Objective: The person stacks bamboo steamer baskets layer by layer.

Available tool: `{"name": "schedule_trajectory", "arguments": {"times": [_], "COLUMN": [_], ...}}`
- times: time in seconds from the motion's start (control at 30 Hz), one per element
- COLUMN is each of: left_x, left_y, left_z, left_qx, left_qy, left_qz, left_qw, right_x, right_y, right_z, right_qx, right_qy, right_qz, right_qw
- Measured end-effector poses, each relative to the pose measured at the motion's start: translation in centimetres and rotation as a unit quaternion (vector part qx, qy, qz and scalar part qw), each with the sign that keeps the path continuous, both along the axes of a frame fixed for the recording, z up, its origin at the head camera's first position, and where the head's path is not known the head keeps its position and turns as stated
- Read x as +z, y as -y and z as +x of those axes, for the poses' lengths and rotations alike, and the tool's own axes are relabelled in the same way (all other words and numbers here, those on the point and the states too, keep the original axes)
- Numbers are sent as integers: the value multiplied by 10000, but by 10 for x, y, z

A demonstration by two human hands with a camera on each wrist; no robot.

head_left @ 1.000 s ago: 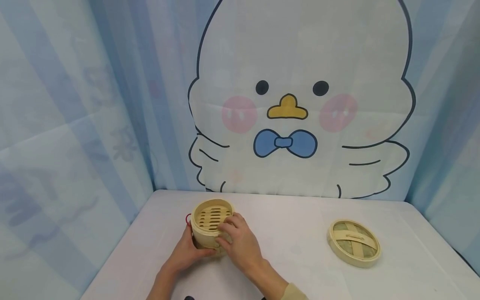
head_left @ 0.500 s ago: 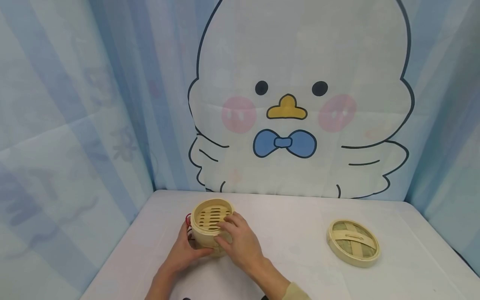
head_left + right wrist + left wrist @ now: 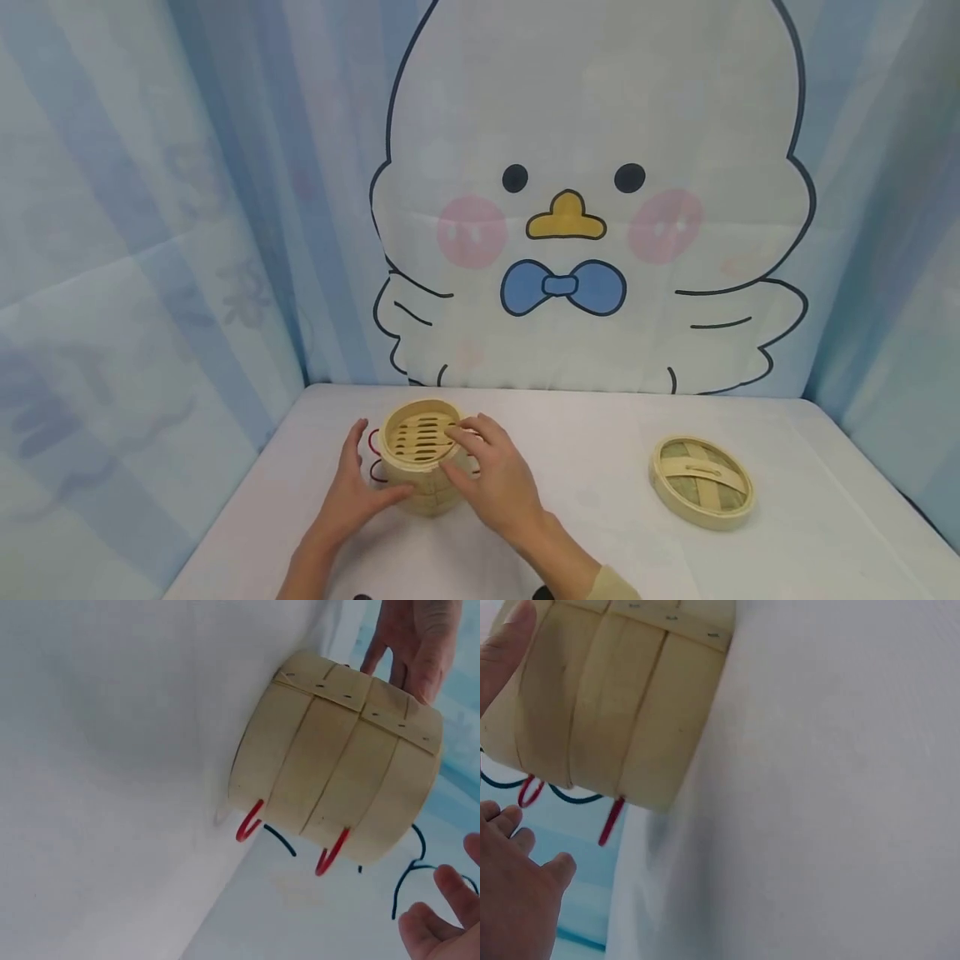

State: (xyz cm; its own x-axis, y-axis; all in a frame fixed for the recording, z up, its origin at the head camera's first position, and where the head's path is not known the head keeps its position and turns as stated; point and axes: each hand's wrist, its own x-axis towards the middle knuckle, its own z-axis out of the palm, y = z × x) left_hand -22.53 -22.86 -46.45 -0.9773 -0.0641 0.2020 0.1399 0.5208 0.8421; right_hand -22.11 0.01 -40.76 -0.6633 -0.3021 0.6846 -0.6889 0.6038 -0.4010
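Observation:
Two bamboo steamer baskets [image 3: 433, 493] stand stacked upright on the left part of the table, the slatted floor of the upper one facing up. Red cord loops [image 3: 332, 853] stick out from their sides. My left hand [image 3: 351, 492] is spread at the stack's left side, fingers straight and apart from it, the thumb at the front wall. Whether that thumb touches is hard to tell. On the other side, my right hand [image 3: 504, 487] hovers by the upper rim with loosely bent fingers; in the right wrist view those fingers [image 3: 454, 892] are clear of the bamboo wall.
A round bamboo steamer lid [image 3: 712, 517] with a strap handle lies on the right side of the white-covered table [image 3: 592, 467]. Behind the table hangs a curtain [image 3: 600, 350] printed with a white cartoon bird; more blue curtain hangs at both sides.
My left hand has let go of the stack and drawn left, its fingers opening away. My right fingers have loosened from the rim and shifted slightly right. The baskets remain stacked.

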Motion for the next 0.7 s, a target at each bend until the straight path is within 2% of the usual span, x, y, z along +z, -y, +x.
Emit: {"name": "schedule_trajectory", "arguments": {"times": [0.13,0.43,0.57,0.7], "left_x": [6,15,14,9], "left_y": [-6,-15,-18,-20], "left_z": [0,1,0,-1], "left_qx": [-26,99,31,-87], "left_qy": [-112,173,114,-80], "left_qz": [-34,-39,-6,41], "left_qw": [9999,9998,9999,9999], "right_x": [8,15,16,17], "right_y": [-17,-64,-86,-109], "right_z": [5,15,16,17], "right_qx": [-294,-817,-1003,-1175], "right_qy": [22,136,181,47], "right_qz": [-167,-186,-216,-245], "right_qw": [9994,9964,9946,9928]}}
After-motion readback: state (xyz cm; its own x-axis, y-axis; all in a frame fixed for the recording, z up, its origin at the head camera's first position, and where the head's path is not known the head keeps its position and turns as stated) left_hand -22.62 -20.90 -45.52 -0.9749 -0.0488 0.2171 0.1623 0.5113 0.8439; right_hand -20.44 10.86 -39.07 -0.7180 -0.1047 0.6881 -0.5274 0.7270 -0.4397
